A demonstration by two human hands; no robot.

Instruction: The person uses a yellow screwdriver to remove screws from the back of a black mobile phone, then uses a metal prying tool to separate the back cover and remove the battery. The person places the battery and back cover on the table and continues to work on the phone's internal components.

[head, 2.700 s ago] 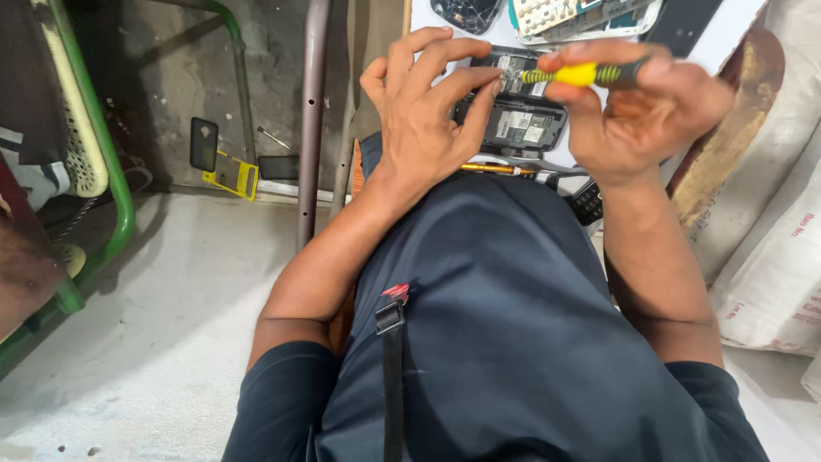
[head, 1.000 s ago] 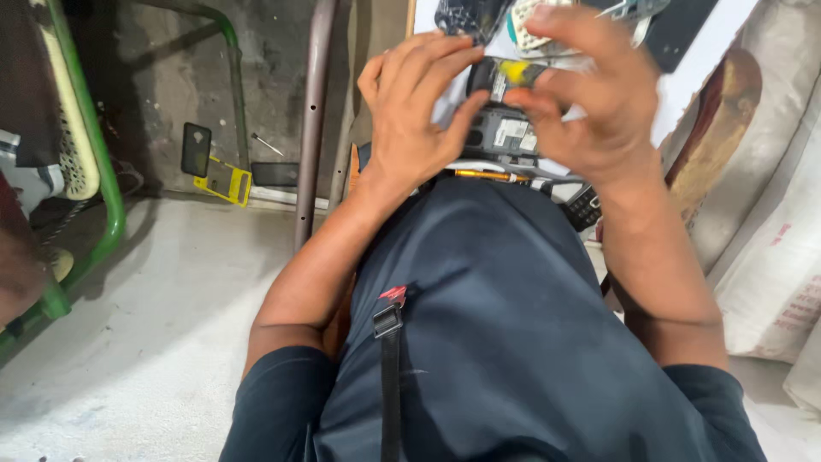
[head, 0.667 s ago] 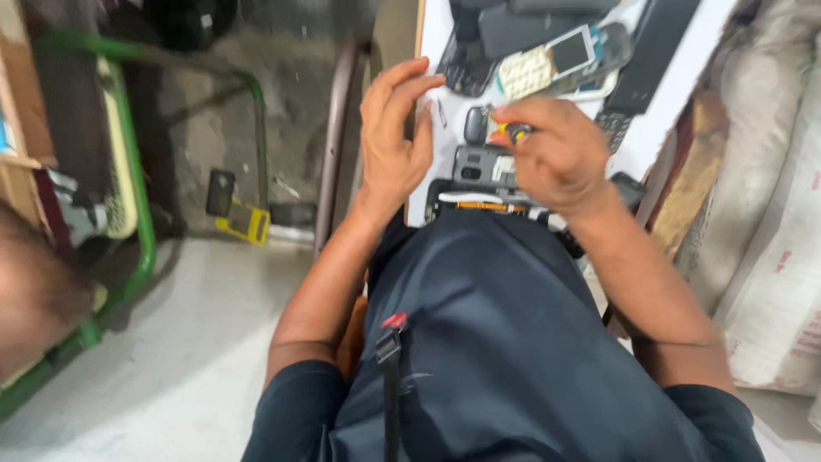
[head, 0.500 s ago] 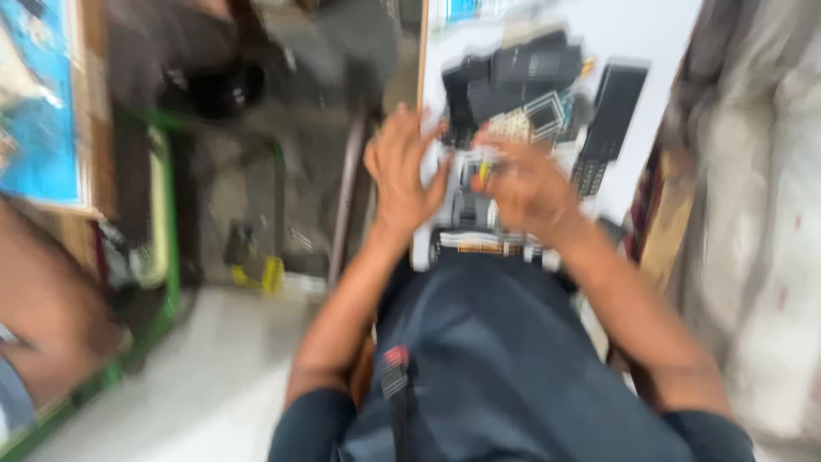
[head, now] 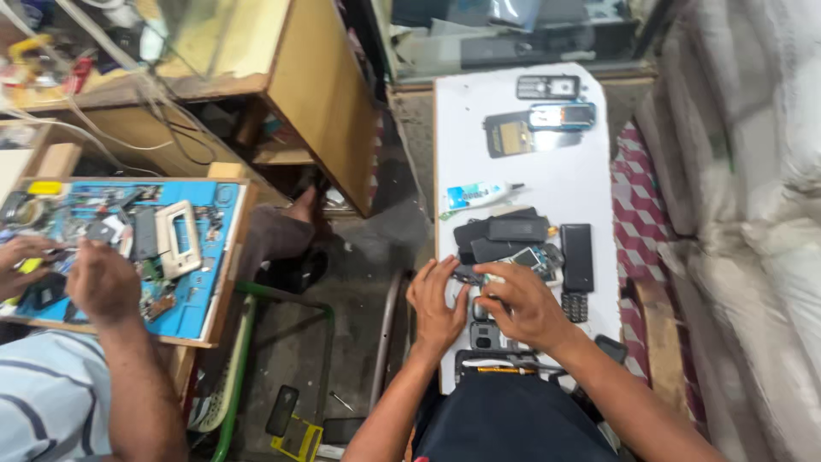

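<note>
Since half a second ago the view has swung upward and pulled back, so that the whole white board (head: 547,184) now shows at centre right and a second worker's bench has come into the left of the frame; both of the person's hands have stayed low on the board. Left hand (head: 438,301) lies flat with fingers spread, touching a small dark phone body (head: 486,335) near the lower edge; right hand (head: 523,306) is curled over the same phone, fingers drawn together, though what they pinch cannot be told. Just above the hands sits a heap of black phones and covers (head: 511,238); a white tube (head: 481,195) lies above that; more handsets (head: 547,87) rest at the top of the board. At the left, another person's hand (head: 101,281) works over a blue mat (head: 192,295) strewn with parts.
</note>
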